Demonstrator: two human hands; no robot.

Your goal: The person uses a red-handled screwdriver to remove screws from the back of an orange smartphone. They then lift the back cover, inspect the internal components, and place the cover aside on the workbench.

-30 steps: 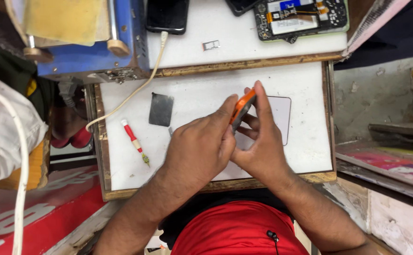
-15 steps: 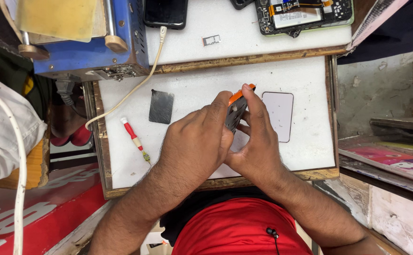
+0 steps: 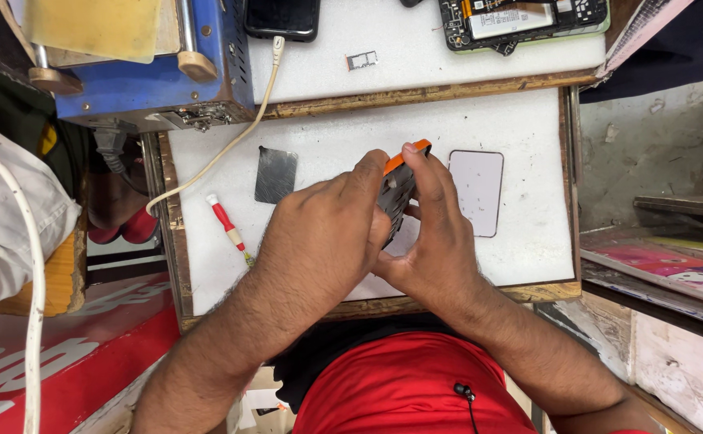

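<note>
- White foam-topped work board in a wooden frame (image 3: 327, 137), centre of the scene, with both hands over its near half.
- Blue metal machine with a yellowish pad on top (image 3: 151, 80), far left, overhanging the board's far-left corner.
- Second white surface (image 3: 416, 40) beyond the board's far edge.
- Left hand (image 3: 319, 241) curled shut around the left side of a dark phone-like device with an orange edge (image 3: 396, 193); fingers wrap it and the thumb lies along its side.
- Right hand (image 3: 436, 241) closed on the same device from the right, fingertips pinching at its far orange end (grip depth hidden by the fingers).
- The device sits between the two hands, held on edge above the middle of the board, just left of the pale panel; whether it touches the board I cannot tell.
- Opened phone body with exposed dark circuitry (image 3: 524, 20), far right on the second surface.
- Black phone (image 3: 282, 18), far centre, a cream cable (image 3: 223, 149) running from it towards the left.
- Pale rounded rectangular panel (image 3: 476, 193), flat on the board, just right of the hands.
- Dark grey metal plate (image 3: 275, 174), flat, left of the hands.
- Red-handled screwdriver (image 3: 227, 229), near left on the board, apart from the left hand.
- Small silver tray piece (image 3: 362, 60), far centre.
</note>
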